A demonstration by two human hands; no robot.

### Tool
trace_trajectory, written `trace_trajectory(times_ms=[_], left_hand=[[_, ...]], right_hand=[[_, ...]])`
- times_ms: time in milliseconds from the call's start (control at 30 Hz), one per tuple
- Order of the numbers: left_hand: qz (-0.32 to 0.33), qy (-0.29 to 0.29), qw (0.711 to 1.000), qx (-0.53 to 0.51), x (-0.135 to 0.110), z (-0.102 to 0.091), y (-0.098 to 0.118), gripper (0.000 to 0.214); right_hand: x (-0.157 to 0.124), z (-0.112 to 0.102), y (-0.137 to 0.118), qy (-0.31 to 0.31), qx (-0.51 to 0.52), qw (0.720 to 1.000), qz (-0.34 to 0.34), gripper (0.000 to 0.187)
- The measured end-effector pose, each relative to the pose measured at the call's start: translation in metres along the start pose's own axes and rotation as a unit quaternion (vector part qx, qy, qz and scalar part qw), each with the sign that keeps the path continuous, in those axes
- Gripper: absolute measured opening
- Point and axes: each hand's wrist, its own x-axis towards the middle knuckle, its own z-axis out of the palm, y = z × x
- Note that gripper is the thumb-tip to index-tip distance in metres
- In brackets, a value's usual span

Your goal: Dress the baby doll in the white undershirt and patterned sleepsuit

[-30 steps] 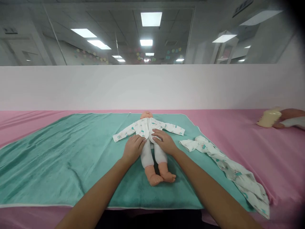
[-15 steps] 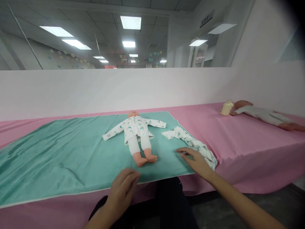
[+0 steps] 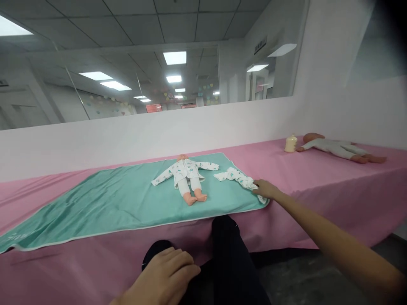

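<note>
A baby doll (image 3: 190,198) lies on its back on a green blanket (image 3: 127,199), feet toward me. It wears a white printed jacket (image 3: 186,170) with spread sleeves and white leggings underneath. To the right of the doll, a crumpled baby garment (image 3: 237,176) in the same print stretches along the blanket's edge. My right hand (image 3: 266,189) has its fingers closed on the near part of this garment, hiding some of it. Low in front, above my lap, my left hand (image 3: 170,271) is loosely curled, and I see nothing in it.
A pink sheet (image 3: 318,182) covers the long table. At the right end stand a cream baby bottle (image 3: 290,144) and, beside it, a second doll (image 3: 337,147) in white. A white wall with a large window (image 3: 178,76) rises behind. My knees (image 3: 227,241) touch or nearly touch the table's front.
My right hand has moved onto the crumpled garment and closed on it. My left hand has dropped back from the blanket's edge toward my lap. The view has shifted.
</note>
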Motion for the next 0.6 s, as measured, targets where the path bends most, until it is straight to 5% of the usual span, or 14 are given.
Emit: trace_trajectory(times_ms=[167,333,467,600], left_hand=[[-0.055,0.014,0.998,0.04,-0.003,-0.055,0.028,0.029],[-0.207,0.075,0.975,-0.016,0.013,-0.079,0.034,0.032],[-0.224,0.152,0.954,-0.131,0.049,-0.082,0.049,0.052],[-0.292,0.176,0.893,-0.292,0.059,-0.081,0.073,0.039]], right_hand=[[-0.03,-0.076,-0.051,-0.033,0.213,0.973,-0.087,0.023],[-0.107,-0.14,-0.13,-0.113,0.287,0.922,-0.235,0.031],[-0.174,-0.144,-0.191,-0.13,0.371,0.866,-0.308,0.028],[-0.217,-0.131,-0.221,-0.278,0.518,0.748,-0.309,0.028]])
